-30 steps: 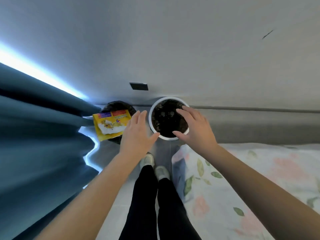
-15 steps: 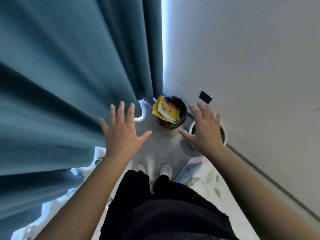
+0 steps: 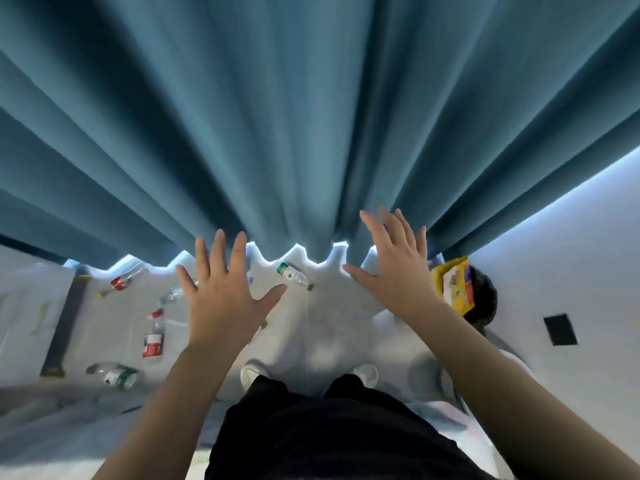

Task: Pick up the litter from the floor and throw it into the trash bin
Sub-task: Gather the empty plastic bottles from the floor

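Head camera, looking down at a pale floor (image 3: pixel 329 327) below a pleated teal curtain (image 3: pixel 277 116). A person's left hand (image 3: pixel 225 299) and right hand (image 3: pixel 394 271) are both held out palm down, fingers spread straight, gripping nothing. Litter lies scattered on the floor. A green-labelled plastic bottle (image 3: pixel 292 274) lies on its side between the hands, close to the curtain hem. A red-labelled bottle (image 3: pixel 153 336) and a second green-labelled bottle (image 3: pixel 114 374) lie well off to the left, with more small bottles beyond them, blurred. The black trash bin (image 3: pixel 485 299) stands at far right beside the wall (image 3: pixel 554 254), partly hidden by the right forearm (image 3: pixel 467 348). A yellow snack packet (image 3: pixel 455 287) pokes up out of its mouth. Likely risks: the bottles are round and lying flat, so a careless touch could roll one under the curtain. The packet sits high, so a thrown bottle might knock it back out. The bin is close to the right arm and could be bumped over.
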Motion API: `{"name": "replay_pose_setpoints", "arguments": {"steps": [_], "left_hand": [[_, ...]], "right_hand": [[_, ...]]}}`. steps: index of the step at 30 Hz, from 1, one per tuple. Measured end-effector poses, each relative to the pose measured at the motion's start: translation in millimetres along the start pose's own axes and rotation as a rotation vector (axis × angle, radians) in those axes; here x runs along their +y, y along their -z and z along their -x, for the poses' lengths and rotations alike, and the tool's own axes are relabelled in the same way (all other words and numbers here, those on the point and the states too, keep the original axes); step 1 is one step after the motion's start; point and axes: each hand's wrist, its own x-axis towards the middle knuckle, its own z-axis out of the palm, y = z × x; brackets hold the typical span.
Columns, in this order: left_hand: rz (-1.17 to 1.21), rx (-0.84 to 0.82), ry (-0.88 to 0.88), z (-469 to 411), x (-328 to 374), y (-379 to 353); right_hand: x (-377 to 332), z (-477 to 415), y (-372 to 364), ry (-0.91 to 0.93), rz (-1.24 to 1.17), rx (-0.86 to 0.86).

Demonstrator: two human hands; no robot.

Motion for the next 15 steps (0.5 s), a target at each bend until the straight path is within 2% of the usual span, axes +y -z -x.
{"name": "replay_pose_setpoints", "arguments": {"steps": [9,15], "left_hand": [[-0.014,-0.052,0.24,7.5,-181.2,24.1],[-0.006,0.007,0.406,6.8,-249.7,38.2]], "right_hand": [[-167.4,-32.6,-76.3,0.201,-0.083,-0.128],[-242.7,-60.3,-108.1,0.331,-0.088,-0.254]]}}
